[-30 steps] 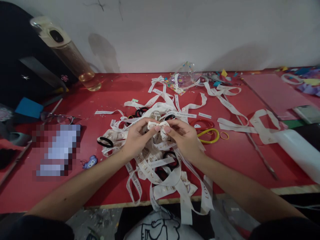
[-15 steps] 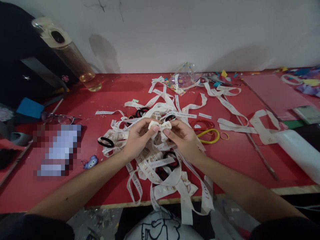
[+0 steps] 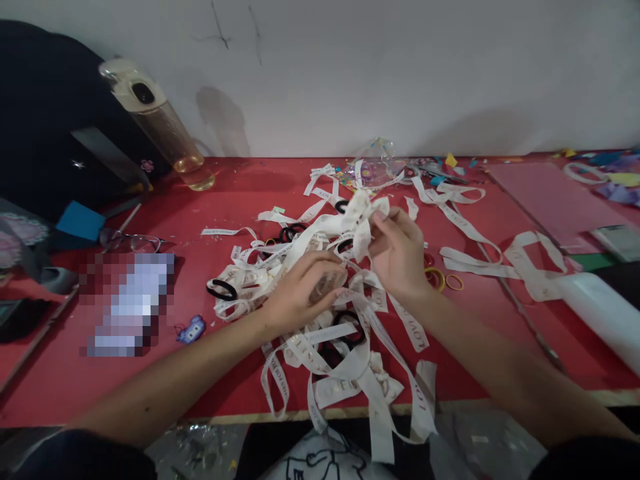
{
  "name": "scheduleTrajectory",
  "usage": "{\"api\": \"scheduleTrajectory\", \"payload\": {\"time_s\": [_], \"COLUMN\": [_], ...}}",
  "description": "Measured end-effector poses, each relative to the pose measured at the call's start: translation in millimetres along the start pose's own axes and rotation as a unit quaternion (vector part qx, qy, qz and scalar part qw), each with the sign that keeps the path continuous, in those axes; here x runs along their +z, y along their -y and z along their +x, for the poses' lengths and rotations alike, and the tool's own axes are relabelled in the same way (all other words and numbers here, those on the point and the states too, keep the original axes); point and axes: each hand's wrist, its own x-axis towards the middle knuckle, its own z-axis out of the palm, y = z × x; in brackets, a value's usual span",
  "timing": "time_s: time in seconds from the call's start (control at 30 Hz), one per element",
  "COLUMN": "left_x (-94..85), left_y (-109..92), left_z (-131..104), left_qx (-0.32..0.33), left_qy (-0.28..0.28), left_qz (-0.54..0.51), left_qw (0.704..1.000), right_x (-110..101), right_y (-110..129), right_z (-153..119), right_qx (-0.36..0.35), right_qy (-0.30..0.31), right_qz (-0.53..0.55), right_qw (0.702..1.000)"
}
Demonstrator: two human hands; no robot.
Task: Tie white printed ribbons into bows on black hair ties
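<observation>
My right hand (image 3: 397, 253) pinches a white ribbon bow (image 3: 364, 212) between thumb and fingers, raised over the far side of a heap of printed white ribbons (image 3: 300, 347). From the bow a ribbon strip slants down towards my left hand (image 3: 300, 290). That hand is curled around a small clear, rounded object (image 3: 327, 285), whose kind I cannot make out. Black hair ties (image 3: 223, 289) lie among the ribbons, partly covered. Yellow bands (image 3: 454, 282) rest just right of my right wrist.
A tilted-looking water bottle (image 3: 165, 130) stands at the back left beside a dark bag (image 3: 40, 100). Glasses (image 3: 133, 240), a blurred-out phone (image 3: 135, 303) and a purple trinket (image 3: 191, 329) lie left. A white object (image 3: 600, 320) sits at the right edge.
Both hands were together at the small bow. Now my right hand has lifted the bow up and away, while my left hand has moved down and closed around the clear object.
</observation>
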Motion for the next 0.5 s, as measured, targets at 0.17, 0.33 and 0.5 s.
{"api": "scheduleTrajectory", "payload": {"time_s": [0.17,0.33,0.5], "left_x": [1.2,1.6,1.4], "left_y": [1.7,2.1,2.4], "left_z": [2.6,3.2,2.3], "left_qx": [0.075,0.082,0.066], "left_qy": [0.082,0.088,0.098], "left_qz": [0.036,0.038,0.031], "left_qw": [0.993,0.992,0.992], "right_x": [9.8,42.9,65.3], "right_y": [-15.5,-46.7,-78.7], "right_z": [80.2,161.5,213.2], "right_qx": [-0.057,-0.052,-0.054], "right_qy": [0.001,0.001,0.103], "right_qz": [-0.073,-0.100,-0.274], "right_qw": [0.996,0.994,0.955]}}
